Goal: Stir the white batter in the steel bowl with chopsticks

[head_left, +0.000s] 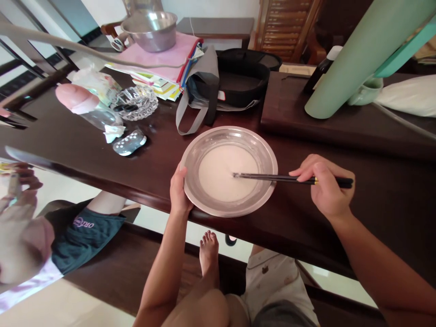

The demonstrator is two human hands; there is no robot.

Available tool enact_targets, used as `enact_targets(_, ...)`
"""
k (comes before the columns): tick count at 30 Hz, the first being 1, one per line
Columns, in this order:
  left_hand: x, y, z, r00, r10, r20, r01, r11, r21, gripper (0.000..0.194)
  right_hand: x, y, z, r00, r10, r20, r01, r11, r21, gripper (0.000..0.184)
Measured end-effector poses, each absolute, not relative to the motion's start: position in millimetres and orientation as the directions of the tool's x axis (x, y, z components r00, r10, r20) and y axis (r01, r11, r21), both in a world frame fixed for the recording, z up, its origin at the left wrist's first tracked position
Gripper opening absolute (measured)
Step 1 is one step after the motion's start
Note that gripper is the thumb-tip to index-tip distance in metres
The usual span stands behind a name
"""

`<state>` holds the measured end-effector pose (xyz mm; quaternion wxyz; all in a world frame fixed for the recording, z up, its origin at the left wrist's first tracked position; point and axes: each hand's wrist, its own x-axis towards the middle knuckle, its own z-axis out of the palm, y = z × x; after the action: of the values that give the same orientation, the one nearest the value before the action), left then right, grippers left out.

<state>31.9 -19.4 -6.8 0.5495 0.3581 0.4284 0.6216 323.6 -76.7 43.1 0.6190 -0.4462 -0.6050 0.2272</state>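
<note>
A wide metal bowl at the front edge of the dark table holds a smooth, off-white batter. Gripping the bowl's left rim is my left hand, its thumb on top and the other fingers mostly hidden behind. My right hand is closed around a pair of black chopsticks, held nearly level over the bowl's right rim. Their tips touch the batter near the middle and are coated with it.
On the dark table stand a glass ashtray, a game controller and a black-grey bag. A steel basin rests on stacked books. A green cylinder leans at right. Another person sits at left.
</note>
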Motion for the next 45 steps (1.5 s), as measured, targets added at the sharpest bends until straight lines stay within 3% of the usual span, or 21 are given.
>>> enact_targets(4, 32.0, -19.2, -6.0, -0.137, 0.99, -0.024, -0.369, -0.028, 0.929, 0.035, 322.6, -77.7, 44.4, -0.068, 0.861, 0.504, 0.363, 0.491, -0.792, 0.025)
enact_targets(6, 32.2, -19.0, -5.7, -0.14, 0.99, -0.018, -0.362, -0.035, 0.932, 0.036, 323.0, -77.3, 43.9, -0.011, 0.835, 0.55, 0.404, 0.507, -0.761, 0.025)
enact_targets(9, 32.1, -18.7, -5.7, -0.141, 0.99, -0.025, -0.362, -0.028, 0.932, 0.037, 323.9, -76.2, 42.4, 0.157, 0.782, 0.603, 0.324, 0.536, -0.779, 0.035)
enact_targets(14, 31.2, -19.0, -5.8, -0.155, 0.987, -0.027, -0.362, -0.032, 0.932, 0.037, 321.6, -76.8, 44.3, -0.115, 0.833, 0.541, 0.367, 0.541, -0.757, 0.025)
enact_targets(19, 31.6, -19.3, -5.3, -0.144, 0.989, -0.016, -0.359, -0.037, 0.933, 0.037, 324.2, -77.3, 43.7, 0.075, 0.806, 0.587, 0.332, 0.535, -0.777, 0.033)
enact_targets(24, 31.9, -18.9, -5.8, -0.148, 0.989, -0.012, -0.355, -0.042, 0.934, 0.037, 322.7, -78.1, 44.8, -0.148, 0.832, 0.535, 0.376, 0.548, -0.747, 0.022)
enact_targets(29, 31.2, -18.6, -7.3, -0.141, 0.99, -0.011, -0.359, -0.041, 0.932, 0.037, 323.8, -77.4, 43.9, 0.064, 0.812, 0.58, 0.297, 0.54, -0.788, 0.034)
enact_targets(34, 31.1, -19.3, -6.8, -0.142, 0.99, -0.023, -0.37, -0.031, 0.929, 0.035, 322.5, -77.7, 44.7, -0.114, 0.843, 0.525, 0.401, 0.523, -0.752, 0.022)
enact_targets(39, 31.0, -19.4, -6.8, -0.138, 0.99, -0.022, -0.367, -0.03, 0.93, 0.035, 323.6, -77.7, 45.1, 0.093, 0.821, 0.564, 0.325, 0.51, -0.796, 0.035)
enact_targets(43, 31.0, -19.6, -6.3, -0.141, 0.99, -0.016, -0.364, -0.036, 0.931, 0.036, 321.4, -78.2, 46.3, -0.131, 0.842, 0.523, 0.375, 0.53, -0.76, 0.025)
enact_targets(45, 31.2, -19.5, -6.2, -0.142, 0.99, -0.011, -0.362, -0.041, 0.931, 0.036, 321.5, -78.2, 46.0, -0.088, 0.841, 0.533, 0.417, 0.517, -0.747, 0.024)
